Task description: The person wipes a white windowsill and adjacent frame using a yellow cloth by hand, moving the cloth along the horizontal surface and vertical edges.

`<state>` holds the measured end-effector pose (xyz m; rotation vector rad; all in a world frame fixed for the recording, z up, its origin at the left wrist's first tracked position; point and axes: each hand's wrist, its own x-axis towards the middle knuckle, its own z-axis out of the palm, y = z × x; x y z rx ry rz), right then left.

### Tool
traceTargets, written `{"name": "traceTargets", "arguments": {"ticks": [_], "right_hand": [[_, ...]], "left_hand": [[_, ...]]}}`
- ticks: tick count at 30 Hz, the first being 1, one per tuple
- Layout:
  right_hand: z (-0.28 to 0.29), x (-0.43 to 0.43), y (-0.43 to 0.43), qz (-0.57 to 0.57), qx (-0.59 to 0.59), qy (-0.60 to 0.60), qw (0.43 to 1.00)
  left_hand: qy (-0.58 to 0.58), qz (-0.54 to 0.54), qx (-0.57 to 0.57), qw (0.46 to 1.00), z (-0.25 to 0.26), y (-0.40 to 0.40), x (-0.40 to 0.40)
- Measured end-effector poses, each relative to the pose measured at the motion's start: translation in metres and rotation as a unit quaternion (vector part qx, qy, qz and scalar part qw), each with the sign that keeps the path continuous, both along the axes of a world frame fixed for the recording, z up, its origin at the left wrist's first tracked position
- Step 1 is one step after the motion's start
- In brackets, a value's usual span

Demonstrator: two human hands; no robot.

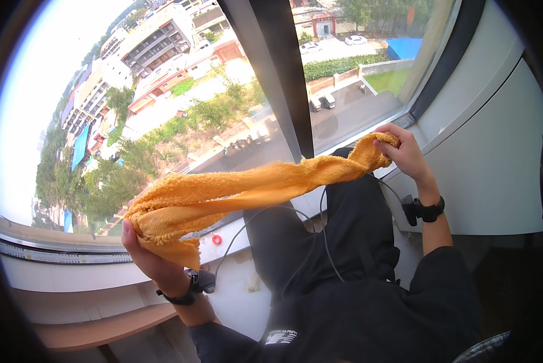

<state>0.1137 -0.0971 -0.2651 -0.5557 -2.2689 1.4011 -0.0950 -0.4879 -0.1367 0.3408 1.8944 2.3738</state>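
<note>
An orange terry cloth (253, 181) is stretched between my two hands above my lap, in front of a window. My left hand (151, 258), at the lower left, grips its wide, loosely folded end; a corner hangs down beside the fingers. My right hand (401, 152), at the right, is closed on the narrow bunched end. The cloth is twisted near the right hand and opens into separate folds towards the left. Each wrist wears a black strap with a small device, and thin cables run across my lap.
A dark window frame post (294, 90) rises beyond the cloth, between large panes. A red ring (216, 239) lies on the white window sill (235, 249). A curved wooden shelf (108, 324) is at the lower left, and a white panel (489, 168) stands at the right.
</note>
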Motion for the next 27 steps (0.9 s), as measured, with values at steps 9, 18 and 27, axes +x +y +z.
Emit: {"name": "traceTargets", "arguments": {"ticks": [9,18,27], "right_hand": [[-0.015,0.008,0.003,0.012,-0.003,-0.007,1.0],[0.015,-0.012,0.004,-0.052,-0.096,-0.027,0.994],[0.057,-0.037,0.005,-0.034,-0.241,0.386,0.89]], "left_hand": [[0.246,0.242,-0.041,0.938,0.003,-0.043,-0.02],[0.312,0.261,-0.056,0.912,0.013,-0.075,-0.039],[0.153,-0.052,0.047,0.986,0.042,-0.049,-0.049]]}}
